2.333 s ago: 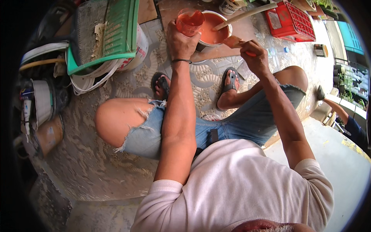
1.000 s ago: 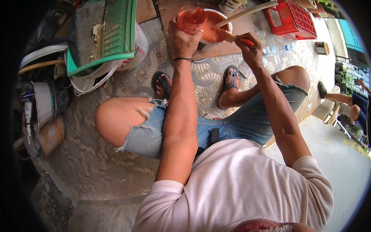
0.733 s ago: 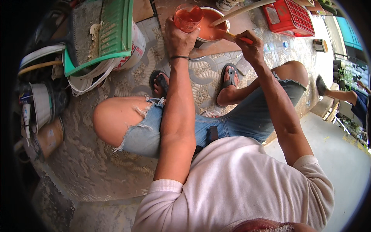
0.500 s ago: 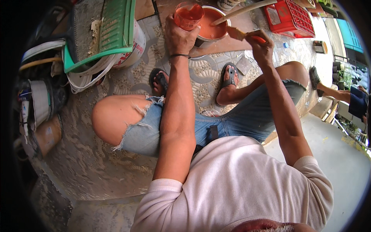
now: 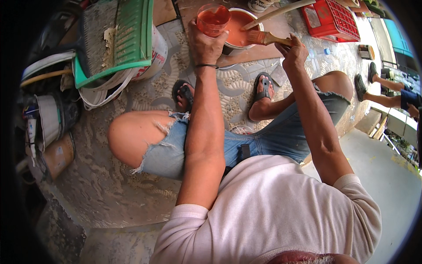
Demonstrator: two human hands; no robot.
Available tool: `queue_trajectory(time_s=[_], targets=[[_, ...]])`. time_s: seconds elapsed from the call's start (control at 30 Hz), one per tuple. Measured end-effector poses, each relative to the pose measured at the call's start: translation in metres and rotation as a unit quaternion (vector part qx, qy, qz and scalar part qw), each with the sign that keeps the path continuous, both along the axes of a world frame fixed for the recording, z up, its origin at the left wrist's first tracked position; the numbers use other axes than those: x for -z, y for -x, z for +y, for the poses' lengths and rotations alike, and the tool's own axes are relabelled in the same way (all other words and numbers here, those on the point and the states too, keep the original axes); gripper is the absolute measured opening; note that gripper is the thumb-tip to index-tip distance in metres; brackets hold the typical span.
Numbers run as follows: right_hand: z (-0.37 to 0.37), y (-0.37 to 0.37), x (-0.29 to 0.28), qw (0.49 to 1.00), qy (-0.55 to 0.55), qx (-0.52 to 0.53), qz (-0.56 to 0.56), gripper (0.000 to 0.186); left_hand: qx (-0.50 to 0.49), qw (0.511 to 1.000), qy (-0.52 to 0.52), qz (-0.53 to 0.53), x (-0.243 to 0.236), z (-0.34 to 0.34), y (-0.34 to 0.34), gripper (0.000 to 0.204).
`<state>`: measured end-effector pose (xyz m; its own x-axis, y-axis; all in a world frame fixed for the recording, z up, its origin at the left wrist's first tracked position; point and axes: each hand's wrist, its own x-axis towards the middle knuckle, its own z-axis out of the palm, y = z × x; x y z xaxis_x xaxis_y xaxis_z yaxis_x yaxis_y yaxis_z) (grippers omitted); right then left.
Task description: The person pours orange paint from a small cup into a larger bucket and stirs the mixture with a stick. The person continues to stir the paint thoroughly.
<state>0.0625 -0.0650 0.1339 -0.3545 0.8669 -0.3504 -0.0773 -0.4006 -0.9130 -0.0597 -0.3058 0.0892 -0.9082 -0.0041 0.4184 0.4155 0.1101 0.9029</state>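
At the right side of the paint bucket (image 5: 238, 46), pinching a brush (image 5: 263, 38) by its handle in the right hand (image 5: 295, 54), pointing its bristles left across the rim, touching it or hovering just above, with no way of telling from this view

At the bucket's left edge, gripping a clear cup (image 5: 213, 20) around its lower part in the left hand (image 5: 207, 48), mouth up

For clean work, probably doing best by drawing each side of the bristles lightly against the inner rim, holding the cup level, and steering clear of the leaning wooden stick (image 5: 282, 12)

Looking flat and broad in the bristles, coated orange-red; showing orange paint (image 5: 236, 34) inside the bucket's pale rim, and a deeper red through the cup's see-through wall
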Motion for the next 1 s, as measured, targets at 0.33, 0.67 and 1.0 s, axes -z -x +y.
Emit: queue_trajectory(time_s=[0.33,0.67,1.0], targets=[[0.032,-0.039,-0.032,0.782,-0.217,-0.463,-0.357,0.036,0.004,0.999,0.008,-0.038,0.001,0.004,-0.001,0.084],[-0.009,-0.027,-0.047,0.439,-0.553,-0.544,-0.453,0.038,0.014,0.999,-0.019,-0.032,0.001,-0.001,0.0,0.082],[0.008,-0.048,-0.084,0.544,-0.501,-0.522,-0.425,0.034,0.007,0.999,0.006,-0.038,-0.008,-0.004,-0.002,0.08]])
